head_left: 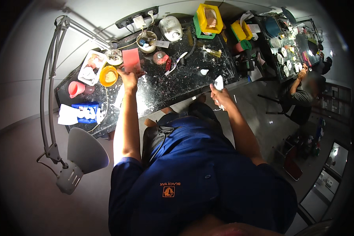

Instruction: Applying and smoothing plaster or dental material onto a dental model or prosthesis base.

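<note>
A flat, rectangular red-pink sheet (131, 59), which looks like wax, is at the left-centre of the dark bench. My left hand (129, 78) has its fingers closed at the sheet's lower edge, and the thumb side is partly hidden. In front of the bench's right part, my right hand (222, 99) grips a white, pointed piece (219, 82) that sticks up past the fingers; its exact kind is unclear. A small white lump (204, 72) lies on the bench just beyond it. Left of the sheet stands a yellow bowl (108, 76) with pale material inside.
A white tray (91, 80), pink cup (76, 89) and blue box (85, 111) stand at the left. Behind are a white device (170, 28) and yellow bin (208, 17). A lamp (84, 153) hangs at left. Another person (303, 88) sits at the right bench.
</note>
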`<state>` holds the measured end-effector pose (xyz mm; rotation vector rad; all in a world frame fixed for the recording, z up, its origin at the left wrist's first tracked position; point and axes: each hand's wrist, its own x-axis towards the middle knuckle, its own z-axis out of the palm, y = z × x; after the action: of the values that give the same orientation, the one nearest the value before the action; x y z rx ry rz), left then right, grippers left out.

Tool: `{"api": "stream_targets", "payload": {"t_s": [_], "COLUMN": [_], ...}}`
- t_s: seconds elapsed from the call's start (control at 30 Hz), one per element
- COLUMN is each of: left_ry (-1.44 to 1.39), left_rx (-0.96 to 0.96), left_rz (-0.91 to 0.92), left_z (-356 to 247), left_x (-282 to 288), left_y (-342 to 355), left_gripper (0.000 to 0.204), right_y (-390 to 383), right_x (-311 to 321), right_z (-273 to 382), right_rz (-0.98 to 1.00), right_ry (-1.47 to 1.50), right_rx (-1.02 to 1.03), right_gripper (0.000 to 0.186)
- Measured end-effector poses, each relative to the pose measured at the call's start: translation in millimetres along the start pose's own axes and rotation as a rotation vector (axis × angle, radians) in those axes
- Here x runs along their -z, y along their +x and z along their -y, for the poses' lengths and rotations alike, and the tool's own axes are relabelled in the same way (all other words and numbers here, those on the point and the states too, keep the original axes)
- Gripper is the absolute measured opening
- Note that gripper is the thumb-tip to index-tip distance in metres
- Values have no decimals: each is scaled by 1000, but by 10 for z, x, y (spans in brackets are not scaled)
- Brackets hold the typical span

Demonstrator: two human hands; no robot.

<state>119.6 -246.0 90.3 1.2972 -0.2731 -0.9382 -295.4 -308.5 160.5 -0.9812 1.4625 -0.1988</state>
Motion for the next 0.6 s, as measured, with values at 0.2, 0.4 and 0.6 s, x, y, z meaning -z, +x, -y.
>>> {"api": "stream_targets", "payload": {"t_s": [0.2,0.4,0.6], "left_ry": [22,32,197], "left_rx": [37,71,87], "left_rz": [49,-19,-200], "left_z": [-203,-266,-163], "left_x": [-43,57,307], "left_y": [-141,-366,-775], "left_gripper": [76,92,93], "right_y": [559,1223,1708], "right_x": [330,506,380], "right_z": [-89,91,547], "right_rz": [-402,-403,-208], "right_ry": [41,-845,-1116], "right_rx": [-67,454,577], "right_gripper": [63,32,48]}}
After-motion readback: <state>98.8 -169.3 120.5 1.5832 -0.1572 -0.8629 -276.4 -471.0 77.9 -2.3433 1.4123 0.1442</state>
